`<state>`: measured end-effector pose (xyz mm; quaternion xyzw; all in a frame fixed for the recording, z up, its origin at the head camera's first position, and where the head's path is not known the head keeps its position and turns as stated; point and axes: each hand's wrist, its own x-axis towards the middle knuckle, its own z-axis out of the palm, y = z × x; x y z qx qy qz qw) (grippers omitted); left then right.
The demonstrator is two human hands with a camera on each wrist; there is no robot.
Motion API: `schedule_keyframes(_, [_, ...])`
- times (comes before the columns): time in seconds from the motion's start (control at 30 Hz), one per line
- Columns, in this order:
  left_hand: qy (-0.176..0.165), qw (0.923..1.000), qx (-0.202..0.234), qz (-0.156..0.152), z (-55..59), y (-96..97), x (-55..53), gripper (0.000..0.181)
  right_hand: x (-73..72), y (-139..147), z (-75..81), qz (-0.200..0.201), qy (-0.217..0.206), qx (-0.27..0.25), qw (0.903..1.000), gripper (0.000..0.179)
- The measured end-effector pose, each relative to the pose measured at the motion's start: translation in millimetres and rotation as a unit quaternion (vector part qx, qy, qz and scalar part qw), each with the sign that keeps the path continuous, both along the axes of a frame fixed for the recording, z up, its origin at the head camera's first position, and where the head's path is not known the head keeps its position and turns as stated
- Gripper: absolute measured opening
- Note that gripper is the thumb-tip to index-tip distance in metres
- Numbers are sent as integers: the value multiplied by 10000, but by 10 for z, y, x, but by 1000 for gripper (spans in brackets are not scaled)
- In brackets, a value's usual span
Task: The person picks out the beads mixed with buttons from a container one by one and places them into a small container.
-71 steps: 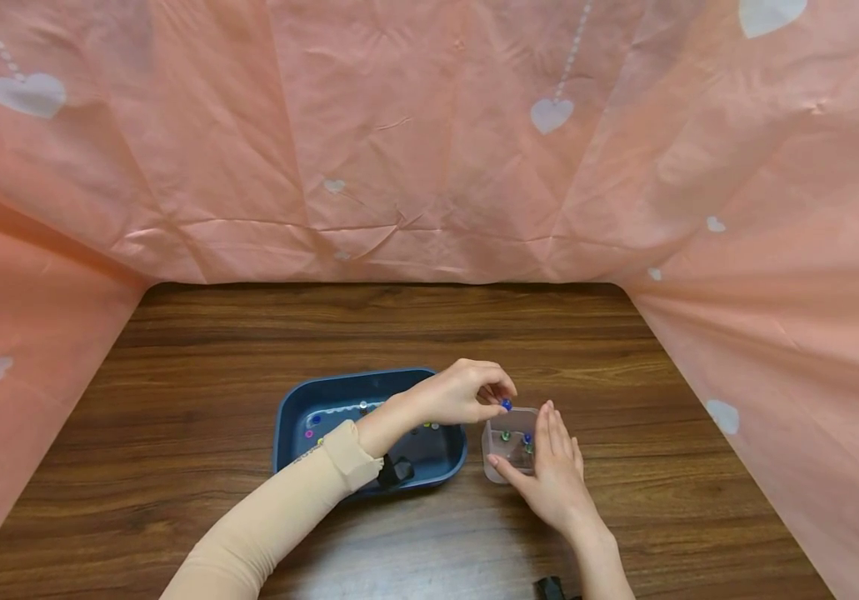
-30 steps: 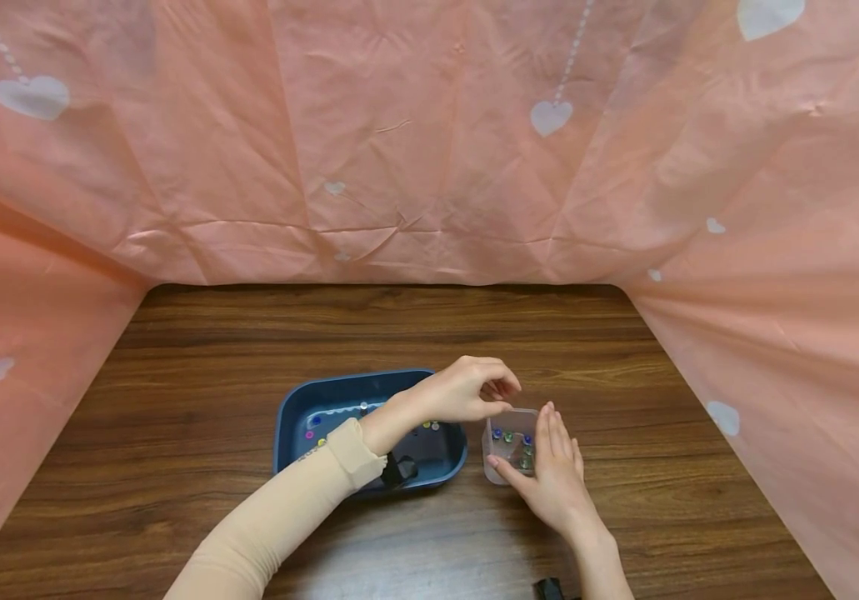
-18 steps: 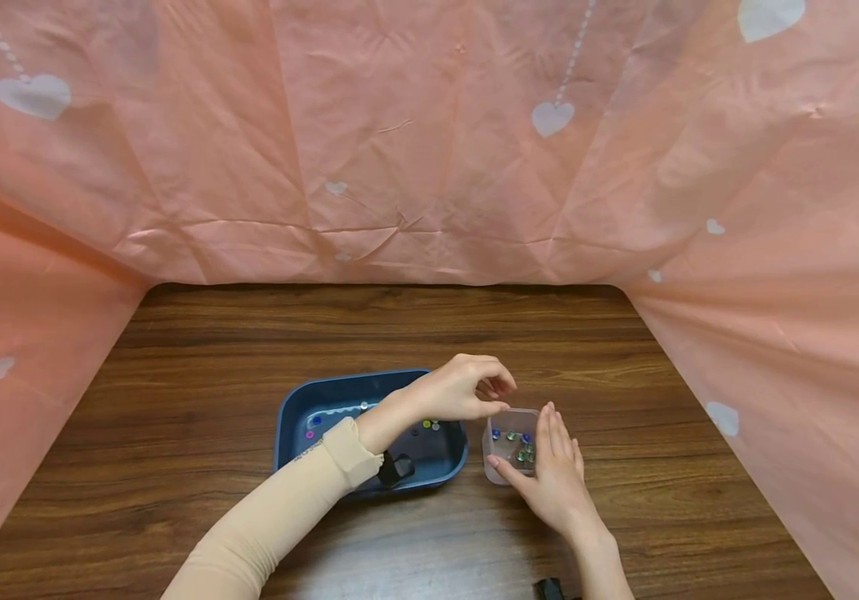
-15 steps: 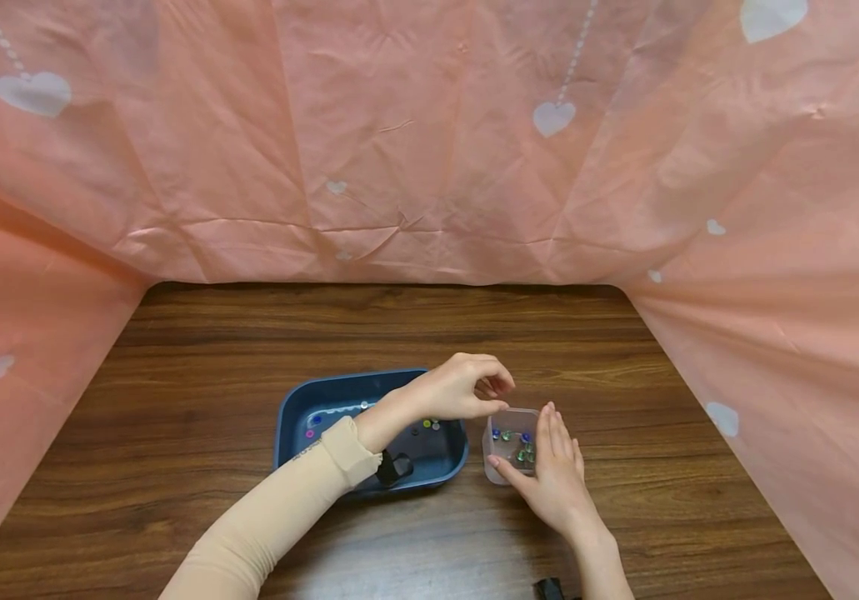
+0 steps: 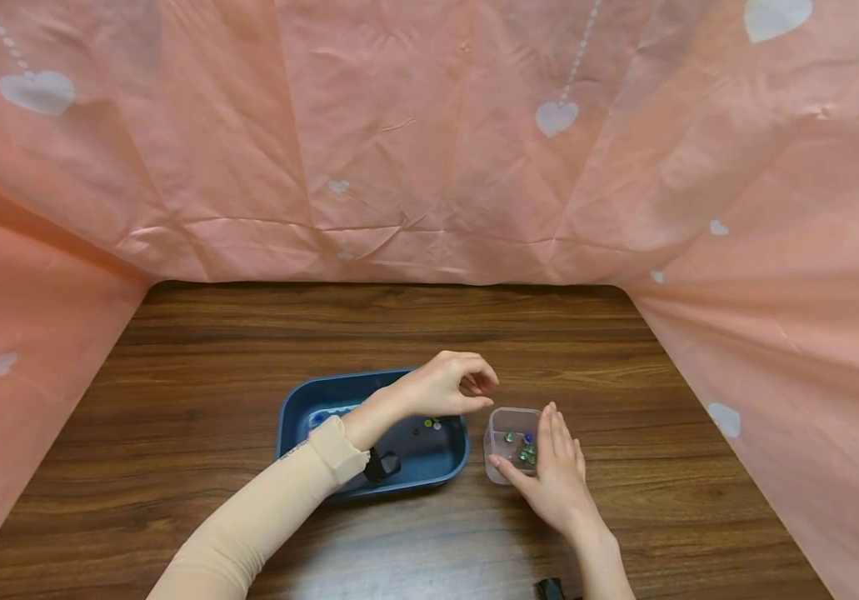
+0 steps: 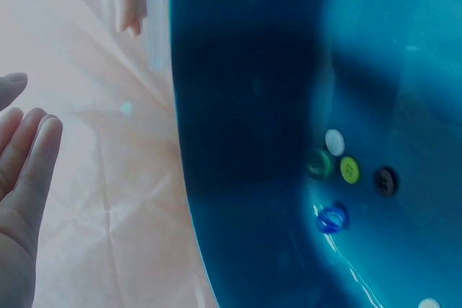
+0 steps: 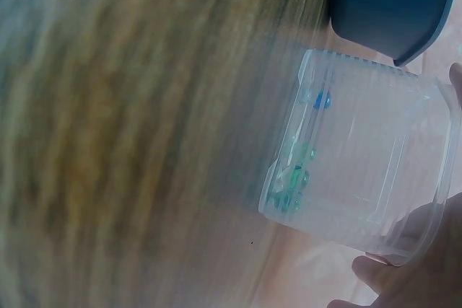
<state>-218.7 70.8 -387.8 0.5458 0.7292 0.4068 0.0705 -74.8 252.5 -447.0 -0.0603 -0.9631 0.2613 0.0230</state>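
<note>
In the head view my left hand (image 5: 447, 385) hangs over the right end of a blue tub (image 5: 446, 475). Its fingers are loosely bent, and the thumb stands apart from them with nothing between. A clear plastic box (image 5: 500, 417) stands just right of the tub, with several green marbles (image 5: 526, 454) and a blue marble (image 5: 528, 438) on its floor. My right hand (image 5: 555, 483) rests against this box, straight fingers along its right side and thumb at the near side. Inside the tub, the left wrist view shows a blue marble (image 6: 332, 218) and a green marble (image 6: 320, 164).
Near those marbles lie a white button (image 6: 334, 142), a yellow-green button (image 6: 349, 169) and a dark button (image 6: 386, 181). Under everything is a brown wooden table (image 5: 369, 333). A pink cloth (image 5: 429, 167) with pale hearts hangs round its back and sides.
My left hand let go of a blue marble it was pinching, which dropped into the clear box. It then moved left, away from the box. My right hand stayed where it was.
</note>
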Motion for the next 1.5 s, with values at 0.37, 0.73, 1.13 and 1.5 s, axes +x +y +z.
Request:
schedule_keyframes(0.37, [18,9997,-202,166,-59,-118,-63,19,-4,16,-14,-32,-46,13,10000,108])
schedule_keyframes(0.73, [-75,9995,-121,290,-145,-215,-130,19,-10,22,-14,-93,-37,106,9999,110])
schedule_keyframes(1.13, [-216,9987,-239,399,-178,-298,-177,17,-11,24,-5,-93,114,114,9998,110])
schedule_keyframes(1.5, [-9,9977,-464,498,-257,-351,-212,16,-13,18,-6,-75,-34,68,9999,111])
